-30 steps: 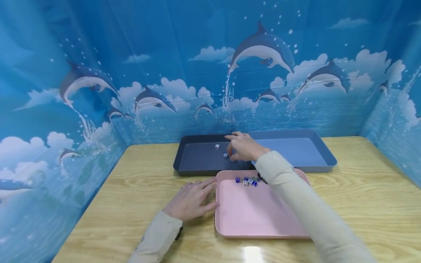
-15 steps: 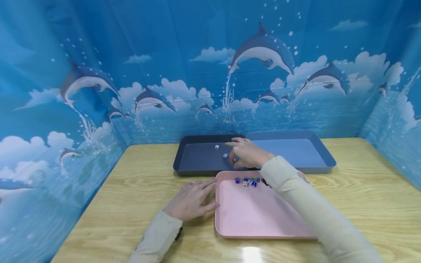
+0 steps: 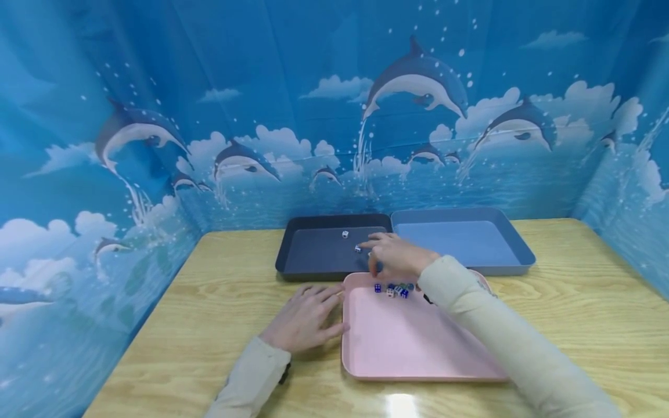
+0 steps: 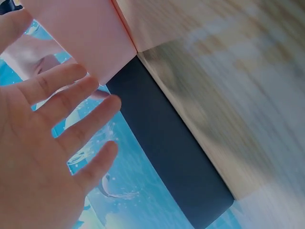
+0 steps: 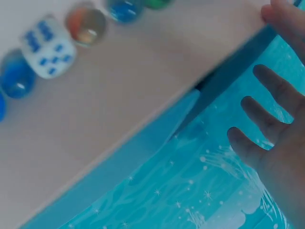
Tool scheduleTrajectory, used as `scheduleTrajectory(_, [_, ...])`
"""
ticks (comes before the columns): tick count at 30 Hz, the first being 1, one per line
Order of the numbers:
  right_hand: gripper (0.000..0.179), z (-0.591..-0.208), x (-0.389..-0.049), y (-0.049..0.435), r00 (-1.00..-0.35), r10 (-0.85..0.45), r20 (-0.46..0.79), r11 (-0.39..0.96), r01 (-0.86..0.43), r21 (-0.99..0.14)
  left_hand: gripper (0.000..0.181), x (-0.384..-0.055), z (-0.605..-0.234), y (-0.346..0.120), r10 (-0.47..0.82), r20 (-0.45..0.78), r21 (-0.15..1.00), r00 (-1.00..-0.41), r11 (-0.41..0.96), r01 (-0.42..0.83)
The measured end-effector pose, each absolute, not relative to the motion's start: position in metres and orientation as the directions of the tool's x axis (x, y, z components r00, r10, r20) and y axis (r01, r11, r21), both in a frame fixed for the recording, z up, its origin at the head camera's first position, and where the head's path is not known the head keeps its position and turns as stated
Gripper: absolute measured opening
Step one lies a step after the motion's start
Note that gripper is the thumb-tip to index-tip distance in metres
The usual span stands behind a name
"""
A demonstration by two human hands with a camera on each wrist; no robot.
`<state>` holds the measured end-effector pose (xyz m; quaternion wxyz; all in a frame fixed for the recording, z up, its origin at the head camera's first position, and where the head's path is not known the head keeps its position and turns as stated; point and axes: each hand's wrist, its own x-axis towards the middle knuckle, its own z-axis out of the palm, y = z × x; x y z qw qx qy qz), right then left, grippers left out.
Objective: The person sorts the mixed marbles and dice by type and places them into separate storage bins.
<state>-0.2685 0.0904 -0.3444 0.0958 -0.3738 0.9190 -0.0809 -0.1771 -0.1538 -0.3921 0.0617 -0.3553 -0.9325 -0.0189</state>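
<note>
Reaching up from the lower right of the head view, the right arm [image 3: 512, 342] ends at centre, the right hand [image 3: 397, 256] bent downward over the far rim of the pink tray [image 3: 418, 348], near the dice [image 3: 389, 293]. Left of centre, the left hand [image 3: 303, 320] rests fingertips against the tray's left edge. In the left wrist view, its fingers spread apart at left. In the right wrist view, the other hand's fingers stand loosely apart at right; marbles [image 5: 86, 25] lie upper left.
</note>
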Motion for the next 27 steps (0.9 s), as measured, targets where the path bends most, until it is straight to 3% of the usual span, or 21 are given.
scheduleTrajectory(11, [0.012,-0.363,-0.267,0.089,-0.655,-0.739,-0.155,0.673,-0.726,-0.139,0.056,-0.177,-0.392,-0.154,0.685,0.15,-0.053,-0.712,0.725,0.687])
scheduleTrajectory(27, [0.011,-0.366,-0.267,0.084,-0.607,-0.79,-0.089,0.612,-0.773,-0.164,0.056,-0.178,-0.394,-0.155,0.684,0.15,-0.038,-0.714,0.726,0.687])
